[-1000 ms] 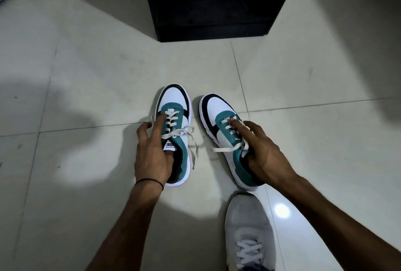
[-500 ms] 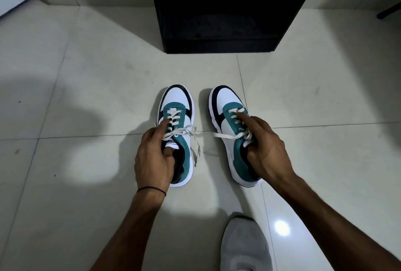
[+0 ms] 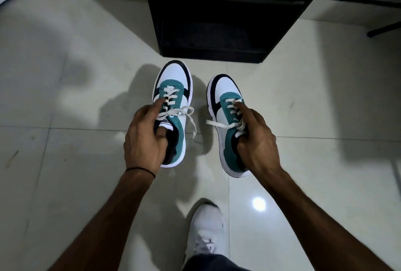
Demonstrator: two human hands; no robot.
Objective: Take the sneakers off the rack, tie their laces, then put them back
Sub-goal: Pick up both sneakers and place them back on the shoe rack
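Observation:
Two white, teal and black sneakers are held above the tiled floor, toes pointing at the black rack (image 3: 219,17). My left hand (image 3: 144,138) grips the left sneaker (image 3: 174,79) at its tongue, thumb inside the opening and forefinger along the laces. My right hand (image 3: 256,140) grips the right sneaker (image 3: 225,95) the same way. Both pairs of white laces are tied in bows with loose ends hanging between the shoes. Shadows of the shoes fall on the floor to the left.
The rack's dark shelves stand straight ahead against the wall. My own foot in a white shoe (image 3: 206,229) stands on the tile below the hands. A dark bar (image 3: 384,28) lies on the floor at far right.
Both sneakers have left the floor in my hands and moved forward toward the rack. The view has tilted up, showing more of the rack.

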